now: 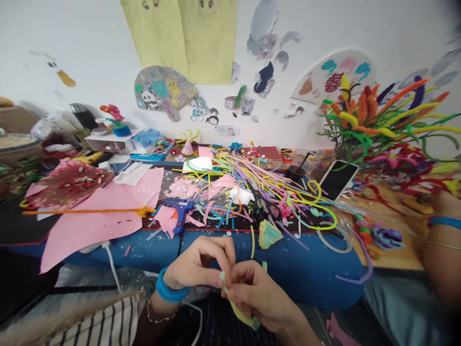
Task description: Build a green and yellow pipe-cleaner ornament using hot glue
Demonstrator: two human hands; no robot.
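Note:
My left hand [201, 263] and my right hand [264, 297] meet over my lap at the table's front edge. Between them is a pale yellow-green pipe cleaner [240, 313], whose tip is pinched by my left thumb and finger. My right fingers are closed round it lower down, hiding part of its length. Just beyond my hands, a yellow and mint fuzzy triangular piece [269, 234] lies on the blue table edge. A short yellow-green pipe cleaner [252, 241] is beside it.
A tangle of coloured pipe cleaners [248, 168] covers the mid-table. Left of it lie a blue glue gun [182, 214] and pink paper [97, 221]. A phone [338, 180] leans at right, near fuzzy stems [370, 110]. Another person's arm [444, 250] is at far right.

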